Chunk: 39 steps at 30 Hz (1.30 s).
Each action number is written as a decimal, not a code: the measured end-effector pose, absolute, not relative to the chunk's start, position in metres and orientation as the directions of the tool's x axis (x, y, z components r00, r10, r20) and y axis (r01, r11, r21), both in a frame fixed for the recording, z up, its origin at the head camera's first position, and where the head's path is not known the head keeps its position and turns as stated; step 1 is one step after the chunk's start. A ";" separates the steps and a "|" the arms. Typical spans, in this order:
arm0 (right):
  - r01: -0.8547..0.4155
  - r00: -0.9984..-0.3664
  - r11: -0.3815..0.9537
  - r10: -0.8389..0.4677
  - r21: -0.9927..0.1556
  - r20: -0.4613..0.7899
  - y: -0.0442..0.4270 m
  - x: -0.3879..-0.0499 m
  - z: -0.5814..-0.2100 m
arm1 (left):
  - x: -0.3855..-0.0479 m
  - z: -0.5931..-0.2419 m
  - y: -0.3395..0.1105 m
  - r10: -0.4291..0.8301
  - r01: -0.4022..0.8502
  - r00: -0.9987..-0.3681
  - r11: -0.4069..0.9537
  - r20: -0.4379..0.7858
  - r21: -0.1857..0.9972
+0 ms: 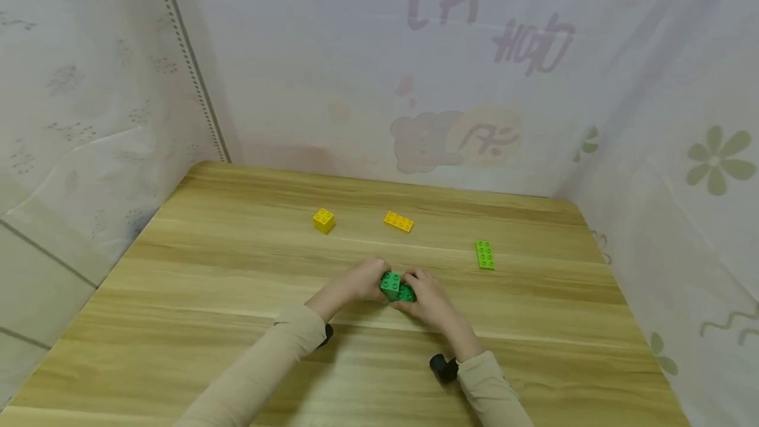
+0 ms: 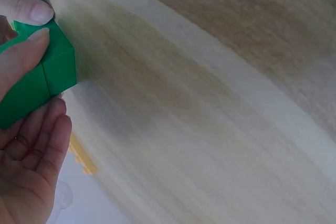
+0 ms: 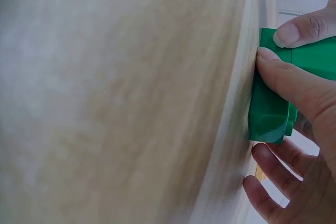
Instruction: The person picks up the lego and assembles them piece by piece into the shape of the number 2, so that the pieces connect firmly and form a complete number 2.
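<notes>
Two joined green toy building bricks are between my hands near the middle of the table. The left one is a taller green brick (image 1: 390, 281) with studs on top, gripped by my left hand (image 1: 369, 279). Against its right side sits a lower green brick (image 1: 406, 293), which my right hand (image 1: 429, 298) holds between thumb and fingers. In the left wrist view a seam runs between the green bricks (image 2: 59, 59), and both thumbs press on them. The right wrist view shows both thumbs on the green bricks (image 3: 270, 100) too, with some right fingers extended below.
Farther back on the wood-grain table (image 1: 237, 269) stand a yellow square brick (image 1: 323, 221) and a flat orange-yellow brick (image 1: 398, 221). A flat lime-green brick (image 1: 485, 256) lies to the right. Printed white cloth (image 1: 308, 71) hangs behind and at both sides.
</notes>
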State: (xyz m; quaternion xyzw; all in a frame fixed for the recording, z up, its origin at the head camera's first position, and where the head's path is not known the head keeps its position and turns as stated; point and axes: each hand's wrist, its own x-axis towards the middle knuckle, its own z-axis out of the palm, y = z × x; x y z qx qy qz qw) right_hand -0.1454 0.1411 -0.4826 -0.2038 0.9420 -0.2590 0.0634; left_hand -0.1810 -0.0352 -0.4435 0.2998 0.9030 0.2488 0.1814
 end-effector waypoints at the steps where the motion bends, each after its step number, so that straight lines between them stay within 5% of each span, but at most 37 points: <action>1: -0.352 -0.909 0.782 -0.417 -0.514 -0.011 0.141 -0.145 -0.483 | -0.181 -0.444 -0.035 0.629 0.444 -0.757 0.695 -0.178 0.565; 11: -0.354 -0.910 0.779 -0.414 -0.517 0.000 0.143 -0.144 -0.481 | -0.182 -0.449 -0.037 0.596 0.355 -0.782 0.667 -0.183 0.655; 39: -0.348 -0.914 0.781 -0.406 -0.518 0.002 0.141 -0.145 -0.483 | -0.183 -0.452 -0.037 0.587 0.356 -0.792 0.669 -0.170 0.652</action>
